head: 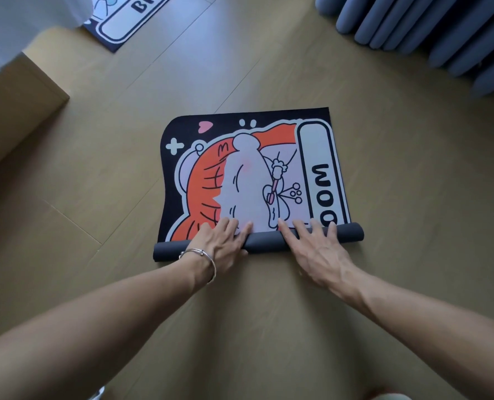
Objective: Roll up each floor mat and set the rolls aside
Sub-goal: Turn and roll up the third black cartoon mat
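Observation:
A cartoon floor mat [248,168] with an orange-and-white figure and a dark border lies on the wooden floor. Its near end is rolled into a dark grey roll [264,242] running left to right. My left hand [219,241], with a silver bracelet on the wrist, lies over the left part of the roll, fingers reaching onto the printed face. On the right part of the roll rests my right hand [315,246], fingers spread and fairly straight. A second mat [124,21] with black lettering lies flat at the top left.
A tan box-like piece of furniture [23,90] stands at the left. Blue-grey curtain folds [430,27] hang down to the floor at the top right. Bare wooden floor [413,197] surrounds the mat.

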A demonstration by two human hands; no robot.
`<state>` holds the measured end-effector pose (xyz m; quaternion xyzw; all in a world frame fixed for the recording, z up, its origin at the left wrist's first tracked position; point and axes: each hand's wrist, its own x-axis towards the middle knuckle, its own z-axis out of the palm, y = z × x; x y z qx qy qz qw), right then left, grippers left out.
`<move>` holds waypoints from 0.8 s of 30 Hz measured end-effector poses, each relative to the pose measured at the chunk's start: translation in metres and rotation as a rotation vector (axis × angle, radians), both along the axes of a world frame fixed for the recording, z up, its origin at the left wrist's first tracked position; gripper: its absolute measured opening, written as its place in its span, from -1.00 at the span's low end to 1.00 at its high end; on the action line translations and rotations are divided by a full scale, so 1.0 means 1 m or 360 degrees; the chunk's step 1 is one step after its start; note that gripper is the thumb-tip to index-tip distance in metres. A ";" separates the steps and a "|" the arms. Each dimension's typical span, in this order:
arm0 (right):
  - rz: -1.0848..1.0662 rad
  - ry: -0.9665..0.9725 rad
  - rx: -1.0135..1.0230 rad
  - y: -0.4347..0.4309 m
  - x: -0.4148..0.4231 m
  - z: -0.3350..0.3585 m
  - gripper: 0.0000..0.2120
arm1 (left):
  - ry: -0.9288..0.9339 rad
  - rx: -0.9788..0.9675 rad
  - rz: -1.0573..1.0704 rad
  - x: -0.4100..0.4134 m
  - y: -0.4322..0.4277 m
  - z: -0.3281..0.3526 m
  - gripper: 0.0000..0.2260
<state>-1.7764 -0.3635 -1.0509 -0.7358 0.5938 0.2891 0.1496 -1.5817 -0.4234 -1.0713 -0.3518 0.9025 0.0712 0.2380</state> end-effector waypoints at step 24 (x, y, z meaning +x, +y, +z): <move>-0.0119 -0.0262 0.0065 -0.050 0.027 -0.015 -0.18 | 0.0044 0.0078 0.0139 0.003 -0.002 -0.012 -0.33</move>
